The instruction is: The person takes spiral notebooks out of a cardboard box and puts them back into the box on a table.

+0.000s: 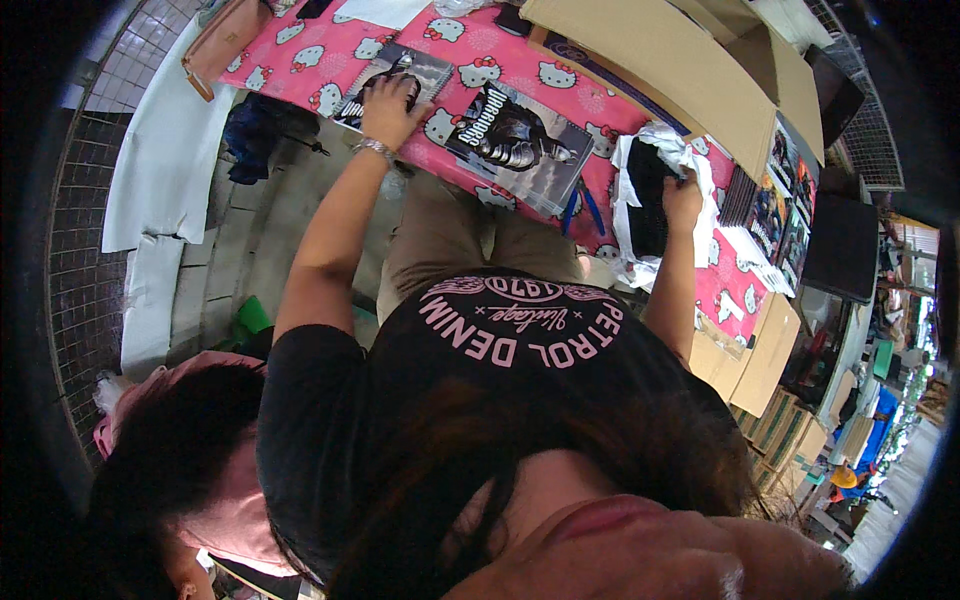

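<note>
My left hand (393, 110) lies with fingers spread on a spiral notebook (428, 68) that has a dark picture cover. A second, similar notebook (520, 148) rests beside it, in front of my lap. My right hand (684, 202) is at a bundle of black binding coils (648, 195), which sits in crumpled white wrapping (628, 150). Its fingers are bent together at the edge of the bundle; what they hold is too small to make out. Blue-handled pliers (583, 212) lie between the second notebook and the coils.
A pink cartoon-print cover (505, 45) lies over the table. Large open cardboard boxes (660, 50) stand along its far right. Stacked picture covers (785, 205) are right of the coils. A brown pouch (225, 45) sits far left. Another person in pink (225, 440) is close on my left.
</note>
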A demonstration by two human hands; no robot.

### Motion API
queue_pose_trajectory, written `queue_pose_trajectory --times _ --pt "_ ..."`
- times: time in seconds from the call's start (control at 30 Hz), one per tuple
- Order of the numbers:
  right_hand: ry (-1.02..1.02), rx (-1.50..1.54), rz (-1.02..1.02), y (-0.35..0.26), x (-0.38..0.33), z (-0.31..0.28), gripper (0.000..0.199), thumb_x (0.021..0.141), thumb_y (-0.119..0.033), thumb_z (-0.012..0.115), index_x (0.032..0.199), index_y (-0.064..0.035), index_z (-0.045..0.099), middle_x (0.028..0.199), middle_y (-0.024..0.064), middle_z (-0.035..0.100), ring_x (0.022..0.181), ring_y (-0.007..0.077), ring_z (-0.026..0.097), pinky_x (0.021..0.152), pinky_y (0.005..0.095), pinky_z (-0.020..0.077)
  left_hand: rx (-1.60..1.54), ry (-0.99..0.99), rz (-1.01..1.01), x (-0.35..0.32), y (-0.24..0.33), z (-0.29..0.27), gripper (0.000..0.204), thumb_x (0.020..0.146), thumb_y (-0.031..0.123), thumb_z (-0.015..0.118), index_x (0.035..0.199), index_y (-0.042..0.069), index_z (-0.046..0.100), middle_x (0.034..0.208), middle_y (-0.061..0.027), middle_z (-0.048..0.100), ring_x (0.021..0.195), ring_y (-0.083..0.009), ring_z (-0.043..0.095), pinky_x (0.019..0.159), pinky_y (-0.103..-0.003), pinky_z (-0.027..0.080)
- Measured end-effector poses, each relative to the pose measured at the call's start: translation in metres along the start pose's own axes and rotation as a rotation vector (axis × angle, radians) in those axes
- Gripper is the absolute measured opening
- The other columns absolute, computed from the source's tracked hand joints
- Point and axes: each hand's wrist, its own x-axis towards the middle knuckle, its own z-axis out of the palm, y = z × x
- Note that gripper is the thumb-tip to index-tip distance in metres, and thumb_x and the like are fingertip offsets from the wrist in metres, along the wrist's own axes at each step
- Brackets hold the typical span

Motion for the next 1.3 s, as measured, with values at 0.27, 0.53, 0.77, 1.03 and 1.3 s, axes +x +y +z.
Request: queue_pose_trajectory --times 0.27,0.53,0.77,1.03,1.3 --pt "-0.151 0.315 0.179 -0.007 0.012 -0.033 0.040 0.092 -0.033 0.047 0.124 -0.0101 0.058 0.106 0.0254 0.064 0.097 0.0424 0.063 0.085 0.0453 0.0490 0.211 -0.354 -0.007 -0.004 0.000 0.019 0.043 0.087 0.034 0.057 0.123 0.010 0.058 0.130 -0.0119 0.056 0.119 -0.0312 0.052 0.099 -0.043 0.043" --pt "-0.335 0.571 -0.091 -0.044 -0.028 -0.041 0.024 0.095 -0.018 0.053 0.113 -0.0046 0.063 0.096 0.0142 0.067 0.086 0.0236 0.065 0.077 0.0323 0.0501 -0.278 0.074 0.450 0.050 0.155 -0.016 0.024 0.084 0.017 0.056 0.102 0.004 0.066 0.110 -0.0138 0.065 0.106 -0.0333 0.057 0.093 -0.043 0.045" --pt "-0.408 0.900 0.025 -0.075 -0.038 -0.044 0.025 0.093 -0.010 0.048 0.113 -0.0033 0.061 0.085 0.0000 0.060 0.066 0.0067 0.048 0.058 0.0204 0.0392 -0.376 -0.497 0.499 0.060 0.212 0.050 0.032 0.079 0.008 0.063 0.111 0.005 0.062 0.112 -0.0156 0.059 0.108 -0.0332 0.055 0.096 -0.041 0.043" --pt "-0.224 0.653 -0.186 -0.104 -0.052 -0.040 0.022 0.090 -0.012 0.061 0.109 -0.0019 0.064 0.088 0.0118 0.065 0.076 0.0171 0.060 0.069 0.0283 0.0484 -0.534 -0.391 0.400 0.071 0.214 0.024 0.025 0.072 0.006 0.066 0.096 0.004 0.060 0.103 -0.0141 0.058 0.101 -0.0337 0.053 0.090 -0.042 0.044" --pt "-0.044 0.677 -0.417 -0.133 -0.058 -0.077 0.025 0.082 -0.004 0.066 0.106 -0.0072 0.070 0.087 0.0105 0.061 0.081 0.0211 0.059 0.073 0.0304 0.0479 -0.649 -0.110 0.620 0.031 0.229 -0.075 0.024 0.076 0.021 0.070 0.093 0.009 0.058 0.099 -0.0080 0.058 0.101 -0.0281 0.051 0.090 -0.040 0.036"
